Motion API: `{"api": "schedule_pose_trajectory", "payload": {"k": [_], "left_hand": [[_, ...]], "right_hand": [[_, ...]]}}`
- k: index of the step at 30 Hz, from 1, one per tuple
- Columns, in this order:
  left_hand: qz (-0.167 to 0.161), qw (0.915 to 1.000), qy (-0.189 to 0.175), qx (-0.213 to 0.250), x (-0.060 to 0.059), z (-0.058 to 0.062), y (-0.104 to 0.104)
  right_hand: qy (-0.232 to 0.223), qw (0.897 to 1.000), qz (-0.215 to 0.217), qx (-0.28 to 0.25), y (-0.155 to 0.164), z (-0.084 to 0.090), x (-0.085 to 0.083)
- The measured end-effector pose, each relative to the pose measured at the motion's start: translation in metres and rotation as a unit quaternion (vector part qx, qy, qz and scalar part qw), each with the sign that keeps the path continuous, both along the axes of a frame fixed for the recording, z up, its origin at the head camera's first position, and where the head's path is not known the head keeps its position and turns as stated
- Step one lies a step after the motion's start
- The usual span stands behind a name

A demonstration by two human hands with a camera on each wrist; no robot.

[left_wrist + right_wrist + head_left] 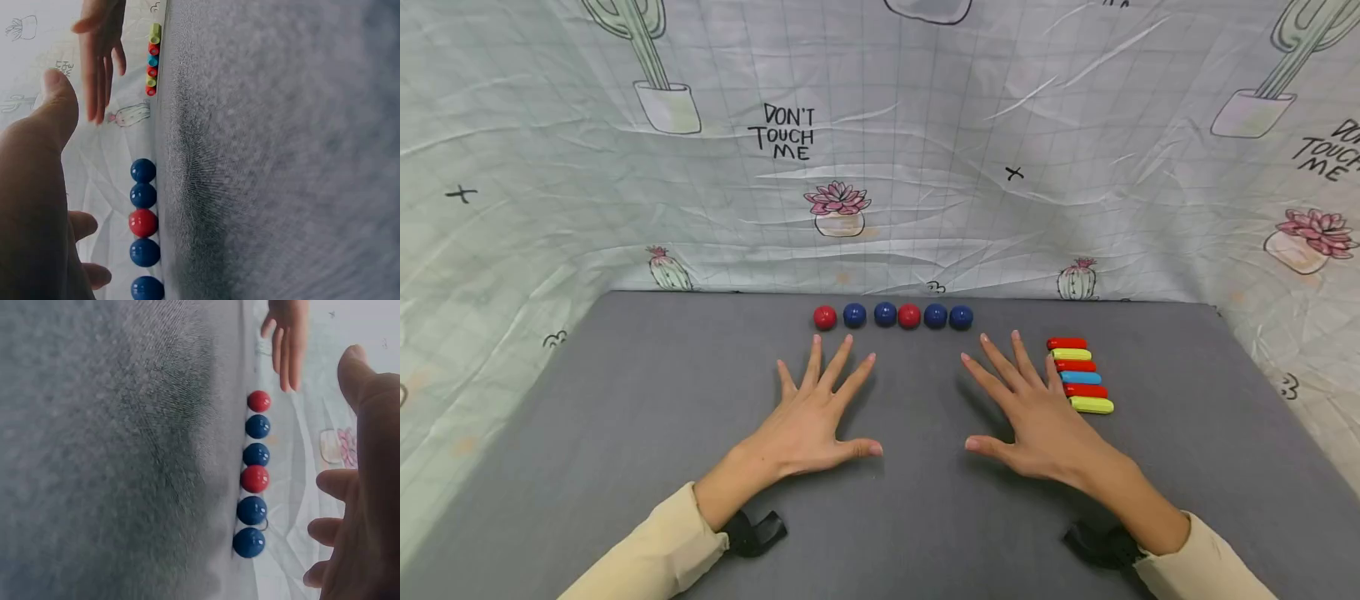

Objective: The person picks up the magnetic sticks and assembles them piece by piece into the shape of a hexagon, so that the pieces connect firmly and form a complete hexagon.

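My left hand (808, 421) is spread palm down over the grey table, its fingers straight and holding nothing. The right hand (1037, 412) is spread the same way, its little finger overlapping the ends of some short coloured sticks (1081, 378) in the head view. Those sticks are red, yellow and blue and lie stacked in a column. Beyond the fingertips runs a row of glossy balls: a red ball (824, 317) at the left end, another red ball (909, 316) further right, and several blue balls, one blue ball (961, 317) at the right end.
The grey table (700, 350) ends at the back and sides against a hanging white cloth (925, 217) printed with cactus drawings. A black strap (756, 533) sits at the left wrist and another black strap (1101, 546) at the right.
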State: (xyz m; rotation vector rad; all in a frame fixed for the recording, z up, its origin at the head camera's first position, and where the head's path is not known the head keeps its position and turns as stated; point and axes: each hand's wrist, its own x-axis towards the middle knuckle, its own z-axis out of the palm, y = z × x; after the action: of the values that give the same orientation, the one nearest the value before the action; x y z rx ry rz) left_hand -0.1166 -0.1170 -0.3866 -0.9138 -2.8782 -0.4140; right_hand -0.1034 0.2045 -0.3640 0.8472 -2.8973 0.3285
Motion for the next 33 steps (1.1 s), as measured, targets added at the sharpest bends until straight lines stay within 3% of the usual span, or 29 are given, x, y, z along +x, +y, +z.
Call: {"api": "schedule_pose_trajectory", "payload": {"k": [7, 14, 19, 24, 28, 33], "left_hand": [[0.027, 0.9991, 0.022, 0.024, -0.006, 0.002, -0.009], [0.064, 0.9890, 0.024, 0.131, -0.034, 0.008, -0.022], [0.098, 0.9760, 0.004, 0.194, -0.055, 0.011, -0.030], [0.117, 0.9681, -0.010, 0.221, -0.069, 0.009, -0.034], [0.140, 0.9640, -0.038, 0.223, -0.078, 0.005, -0.034], [0.169, 0.9500, -0.070, 0.253, -0.087, 0.000, -0.031]], "right_hand": [[0.009, 0.998, 0.018, -0.060, 0.025, 0.004, 0.007], [0.024, 0.992, 0.010, -0.126, 0.058, 0.004, 0.016], [0.043, 0.985, -0.032, -0.166, 0.082, -0.002, 0.026], [0.070, 0.973, -0.057, -0.210, 0.104, -0.007, 0.031], [0.055, 0.967, -0.062, -0.242, 0.118, -0.013, 0.029], [0.005, 0.961, -0.103, -0.256, 0.127, -0.022, 0.029]]}}
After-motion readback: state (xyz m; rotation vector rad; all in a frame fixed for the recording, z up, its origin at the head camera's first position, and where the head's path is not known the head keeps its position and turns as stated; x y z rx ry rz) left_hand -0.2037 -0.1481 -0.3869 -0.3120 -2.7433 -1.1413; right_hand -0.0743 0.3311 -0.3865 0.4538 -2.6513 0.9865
